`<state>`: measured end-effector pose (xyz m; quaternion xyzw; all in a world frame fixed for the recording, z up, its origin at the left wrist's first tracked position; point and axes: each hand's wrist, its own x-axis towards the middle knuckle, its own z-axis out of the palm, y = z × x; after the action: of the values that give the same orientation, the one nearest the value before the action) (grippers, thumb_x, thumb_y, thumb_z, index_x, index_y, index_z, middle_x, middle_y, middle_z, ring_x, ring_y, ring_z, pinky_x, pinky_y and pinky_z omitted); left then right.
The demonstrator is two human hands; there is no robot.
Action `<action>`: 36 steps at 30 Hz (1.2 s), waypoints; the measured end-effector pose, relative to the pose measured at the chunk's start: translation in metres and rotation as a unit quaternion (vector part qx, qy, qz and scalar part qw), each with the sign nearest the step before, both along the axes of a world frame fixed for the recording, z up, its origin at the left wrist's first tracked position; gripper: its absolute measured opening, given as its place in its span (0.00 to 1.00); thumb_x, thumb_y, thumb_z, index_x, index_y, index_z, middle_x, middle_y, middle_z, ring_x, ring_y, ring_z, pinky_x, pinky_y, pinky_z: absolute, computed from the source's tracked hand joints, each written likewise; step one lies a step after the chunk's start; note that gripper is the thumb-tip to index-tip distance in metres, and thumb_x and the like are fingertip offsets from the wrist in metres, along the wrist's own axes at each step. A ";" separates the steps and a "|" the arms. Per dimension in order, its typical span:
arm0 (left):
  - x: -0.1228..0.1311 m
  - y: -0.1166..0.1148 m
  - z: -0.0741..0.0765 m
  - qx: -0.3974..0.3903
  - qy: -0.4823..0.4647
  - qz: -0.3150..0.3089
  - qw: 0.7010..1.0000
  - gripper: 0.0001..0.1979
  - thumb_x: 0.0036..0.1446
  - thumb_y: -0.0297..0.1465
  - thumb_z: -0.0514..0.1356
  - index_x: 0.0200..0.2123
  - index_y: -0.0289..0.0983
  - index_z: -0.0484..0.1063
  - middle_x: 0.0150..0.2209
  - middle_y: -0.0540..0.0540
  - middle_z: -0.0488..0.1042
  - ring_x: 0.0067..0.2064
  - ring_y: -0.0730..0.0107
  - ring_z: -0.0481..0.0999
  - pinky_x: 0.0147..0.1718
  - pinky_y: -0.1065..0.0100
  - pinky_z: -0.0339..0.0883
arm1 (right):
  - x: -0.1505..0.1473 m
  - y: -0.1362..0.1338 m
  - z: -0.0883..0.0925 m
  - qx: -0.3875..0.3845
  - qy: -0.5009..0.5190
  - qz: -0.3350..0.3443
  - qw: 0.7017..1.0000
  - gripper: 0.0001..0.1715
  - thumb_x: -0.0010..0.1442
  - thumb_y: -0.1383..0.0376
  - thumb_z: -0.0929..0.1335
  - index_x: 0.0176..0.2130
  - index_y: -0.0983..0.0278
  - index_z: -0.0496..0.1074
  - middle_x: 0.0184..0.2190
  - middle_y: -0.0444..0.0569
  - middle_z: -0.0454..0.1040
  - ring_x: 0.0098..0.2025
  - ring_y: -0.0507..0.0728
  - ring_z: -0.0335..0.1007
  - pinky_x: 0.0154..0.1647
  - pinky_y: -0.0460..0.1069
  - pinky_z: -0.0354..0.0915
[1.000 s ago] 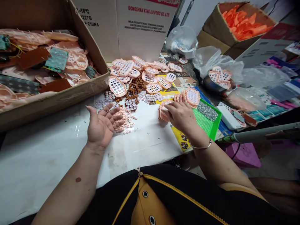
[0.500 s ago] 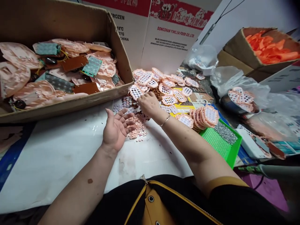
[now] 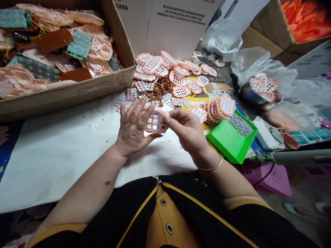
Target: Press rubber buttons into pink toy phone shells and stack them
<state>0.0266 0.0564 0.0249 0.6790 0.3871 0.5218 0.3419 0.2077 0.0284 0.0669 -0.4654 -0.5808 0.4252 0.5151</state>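
A pink plastic panel [image 3: 158,121] with rows of holes is held up over the white table covering [image 3: 85,151]. My right hand [image 3: 187,131] pinches its right edge between thumb and fingers. On the panel's left side, my left hand [image 3: 134,124] has its fingers along the far edge and its thumb below, gripping it. Behind the hands lie small printed button pieces [image 3: 129,98] and a heap of little brown parts [image 3: 161,88]. More pink panels [image 3: 178,77] are piled beyond, and a stack of them [image 3: 219,108] leans to the right.
A cardboard box [image 3: 113,77] of pink shells and circuit boards stands at the left. A green tray [image 3: 232,148] with metal screws [image 3: 241,124] sits at the right. Farther right are a metal bowl [image 3: 252,93] of panels and a box of orange pieces [image 3: 307,20].
My right hand has come back from the pile with a panel. My left hand, palm up and empty before, has turned over onto that panel. The camera view has tilted down.
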 end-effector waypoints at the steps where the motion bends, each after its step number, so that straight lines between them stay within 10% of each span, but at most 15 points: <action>1: 0.000 0.000 -0.001 0.004 0.016 -0.009 1.000 0.38 0.37 0.39 0.78 0.54 0.42 0.74 0.61 0.38 0.69 0.69 0.40 0.57 0.70 0.44 0.38 | -0.002 -0.001 0.002 -0.022 0.023 0.029 0.999 0.19 0.56 0.49 0.74 0.34 0.61 0.74 0.29 0.43 0.76 0.31 0.52 0.72 0.34 0.50 0.72; 6: 0.001 -0.001 0.001 -0.022 -0.069 0.054 0.996 0.40 0.41 0.38 0.77 0.59 0.42 0.71 0.58 0.39 0.71 0.64 0.47 0.64 0.66 0.52 0.53 | 0.004 0.021 -0.016 0.056 -0.114 -0.003 0.992 0.19 0.66 0.52 0.67 0.43 0.63 0.76 0.34 0.48 0.78 0.34 0.53 0.73 0.40 0.52 0.71; 12: -0.003 0.007 0.012 -0.258 -0.337 0.004 0.905 0.31 0.49 0.54 0.68 0.49 0.39 0.75 0.47 0.39 0.76 0.49 0.51 0.78 0.40 0.63 0.77 | 0.017 0.047 -0.067 0.091 -0.524 -0.005 0.847 0.11 0.66 0.66 0.66 0.40 0.67 0.78 0.36 0.57 0.76 0.39 0.59 0.70 0.42 0.53 0.66; 18: -0.005 0.011 0.025 -0.381 -0.432 -0.039 0.817 0.41 0.64 0.61 0.34 0.53 0.37 0.71 0.37 0.39 0.78 0.37 0.56 0.81 0.33 0.61 0.78 | 0.020 0.044 -0.053 0.291 -0.424 -0.105 0.851 0.11 0.69 0.67 0.64 0.39 0.65 0.76 0.34 0.52 0.77 0.37 0.56 0.72 0.39 0.51 0.68; 24: 0.005 0.011 0.020 -0.395 -0.465 -0.054 0.791 0.36 0.65 0.59 0.37 0.47 0.38 0.72 0.36 0.39 0.78 0.43 0.53 0.81 0.38 0.58 0.77 | -0.017 0.019 -0.034 0.452 -0.407 -0.015 0.794 0.07 0.67 0.70 0.66 0.44 0.64 0.74 0.37 0.50 0.80 0.37 0.55 0.72 0.40 0.52 0.67; 36: 0.010 0.013 0.013 -0.380 -0.490 -0.017 0.784 0.34 0.65 0.58 0.41 0.44 0.37 0.73 0.38 0.37 0.77 0.50 0.50 0.79 0.44 0.58 0.76 | -0.029 0.015 -0.040 0.472 -0.453 0.071 0.753 0.09 0.68 0.68 0.65 0.46 0.66 0.74 0.40 0.49 0.80 0.43 0.56 0.72 0.48 0.52 0.66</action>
<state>0.0363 0.0694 0.0381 0.1533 0.3226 0.5888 0.7251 0.1789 0.0437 0.0269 -0.2586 -0.9045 -0.1280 0.3140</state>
